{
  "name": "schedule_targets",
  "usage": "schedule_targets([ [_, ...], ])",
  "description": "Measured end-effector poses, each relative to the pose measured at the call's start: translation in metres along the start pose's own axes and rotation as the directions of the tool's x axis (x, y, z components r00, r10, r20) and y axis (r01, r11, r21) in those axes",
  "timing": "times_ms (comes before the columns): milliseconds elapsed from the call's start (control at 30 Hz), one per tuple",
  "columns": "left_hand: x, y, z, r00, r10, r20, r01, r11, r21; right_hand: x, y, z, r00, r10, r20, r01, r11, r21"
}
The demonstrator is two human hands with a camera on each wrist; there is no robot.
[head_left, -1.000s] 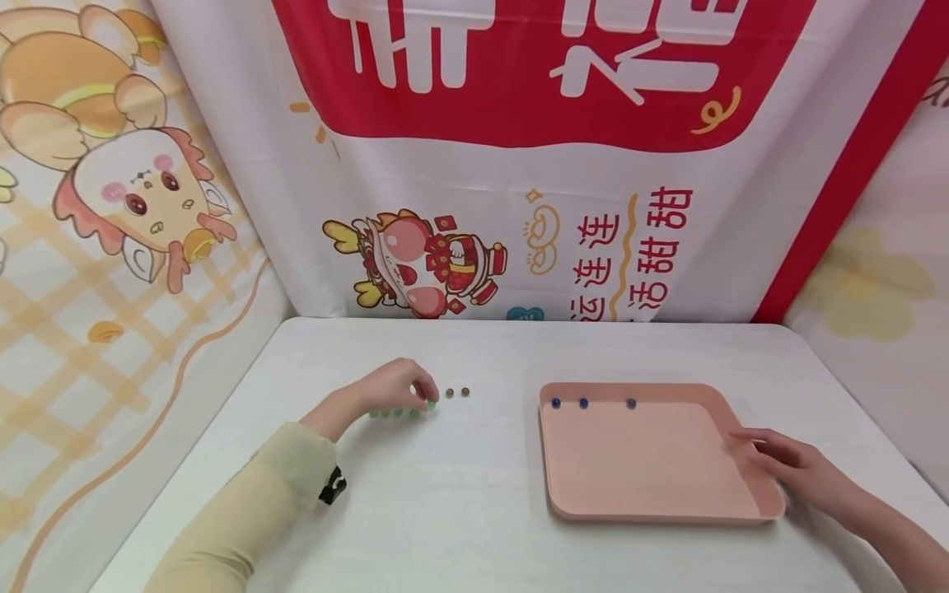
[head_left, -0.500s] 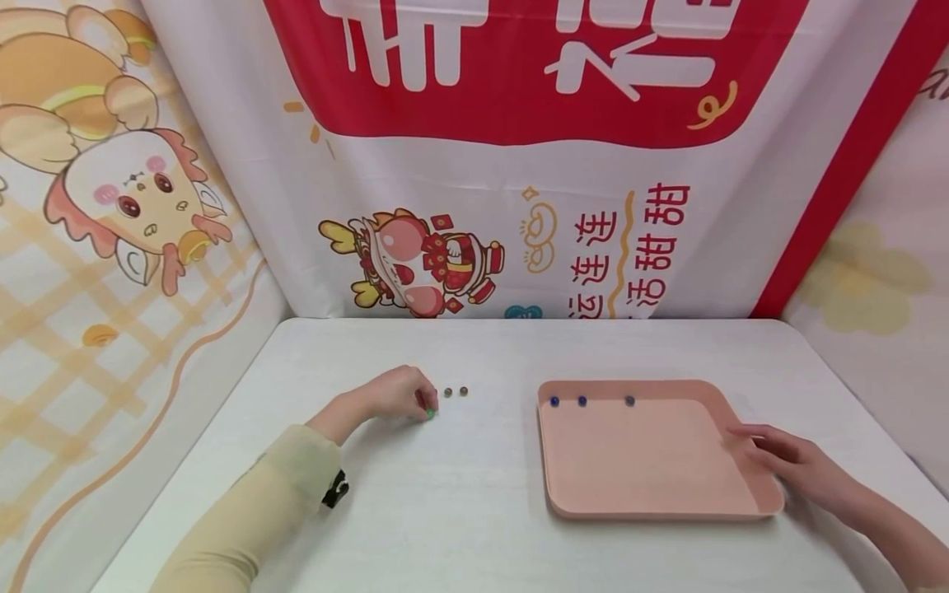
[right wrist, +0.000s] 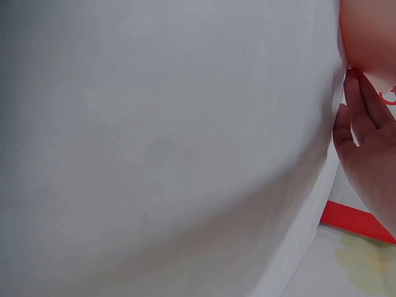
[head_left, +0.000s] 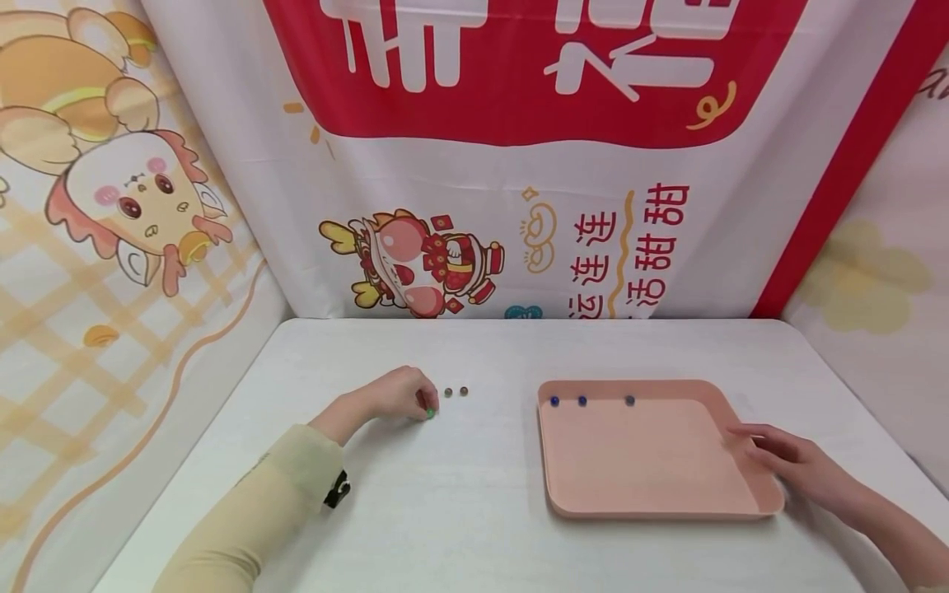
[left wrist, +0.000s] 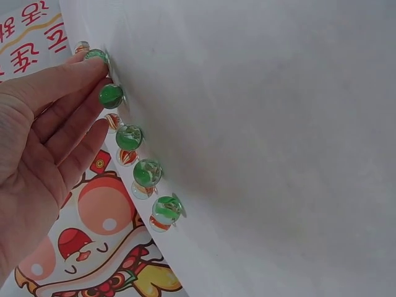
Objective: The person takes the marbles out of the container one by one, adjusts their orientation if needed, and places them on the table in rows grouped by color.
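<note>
My left hand [head_left: 396,394] is over the left part of the table, thumb and fingertips pinching a green marble [head_left: 430,413]. In the left wrist view, that marble is partly covered by the thumb. Several other green marbles [left wrist: 147,173] lie in a row beside the hand, with orange-striped marbles [left wrist: 127,156] running alongside. Two brownish marbles [head_left: 455,392] show just past the fingertips in the head view. My right hand [head_left: 804,473] rests on the right rim of a pink tray [head_left: 638,469], its fingers fairly straight against the wall.
Three blue marbles [head_left: 582,401] sit along the tray's far side, inside it. A white table [head_left: 445,511] carries everything. Printed cloths [head_left: 549,107] hang behind and at both sides, meeting the table's edges.
Over the first half second my left hand came slightly nearer with the green marble, and the green row went out of sight behind it in the head view. My right hand stays put.
</note>
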State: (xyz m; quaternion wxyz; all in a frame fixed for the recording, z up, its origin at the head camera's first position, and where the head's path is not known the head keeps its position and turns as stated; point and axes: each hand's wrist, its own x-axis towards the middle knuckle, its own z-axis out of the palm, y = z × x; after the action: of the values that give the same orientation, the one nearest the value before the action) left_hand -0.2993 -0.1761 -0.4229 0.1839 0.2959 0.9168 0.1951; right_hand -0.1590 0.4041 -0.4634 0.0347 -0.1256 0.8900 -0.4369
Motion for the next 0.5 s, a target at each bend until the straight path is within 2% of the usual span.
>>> schedule_targets([
  [267,-0.0009,0.0021,0.0004,1.000,0.007,0.000,-0.007,1.000,-0.007,-0.0003,-0.0013,0.0006,1.000,0.030,-0.004,-0.030,0.999,-0.013],
  [500,-0.0020,0.0021,0.0009,1.000,-0.006,-0.007,0.006,1.000,-0.021,-0.0004,-0.0001,0.0008,1.000,-0.011,-0.012,0.011,1.000,-0.023],
])
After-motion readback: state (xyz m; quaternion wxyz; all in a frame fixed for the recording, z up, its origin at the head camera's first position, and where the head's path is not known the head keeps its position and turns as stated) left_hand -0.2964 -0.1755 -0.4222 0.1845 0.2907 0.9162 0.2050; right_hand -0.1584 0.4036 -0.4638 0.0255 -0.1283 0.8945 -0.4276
